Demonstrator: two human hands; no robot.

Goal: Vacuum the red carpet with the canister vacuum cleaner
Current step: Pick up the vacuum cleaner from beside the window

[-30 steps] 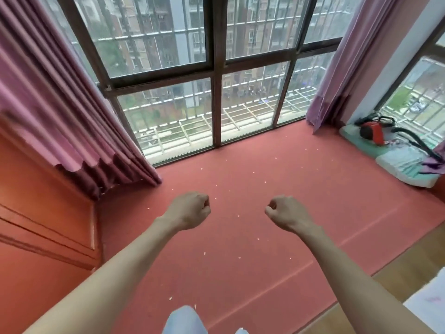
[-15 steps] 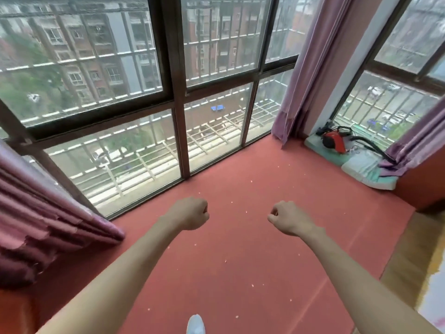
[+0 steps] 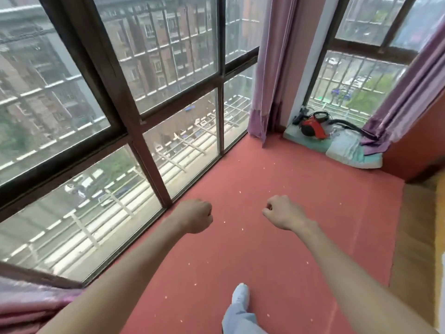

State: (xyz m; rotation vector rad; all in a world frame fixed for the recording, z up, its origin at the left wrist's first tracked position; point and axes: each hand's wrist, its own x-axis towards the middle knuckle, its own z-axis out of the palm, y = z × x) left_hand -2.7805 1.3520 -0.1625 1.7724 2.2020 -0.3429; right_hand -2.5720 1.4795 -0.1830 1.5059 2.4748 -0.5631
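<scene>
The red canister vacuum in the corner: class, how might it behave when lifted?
The canister vacuum looks hard-shelled and rounded, so probably rigid, fairly heavy. Its black hose curves loosely, so would likely dangle and drag.

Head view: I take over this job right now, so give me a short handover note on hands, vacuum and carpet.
Left hand: curled into a fist, holds nothing.
Right hand: curled, holds nothing.
Red canister vacuum cleaner: on the pale green mat in the far right corner, black hose beside it, untouched.
Red carpet: white specks scattered over it.
Done: nothing visible. Left: fetch the vacuum, clean the whole carpet.
</scene>
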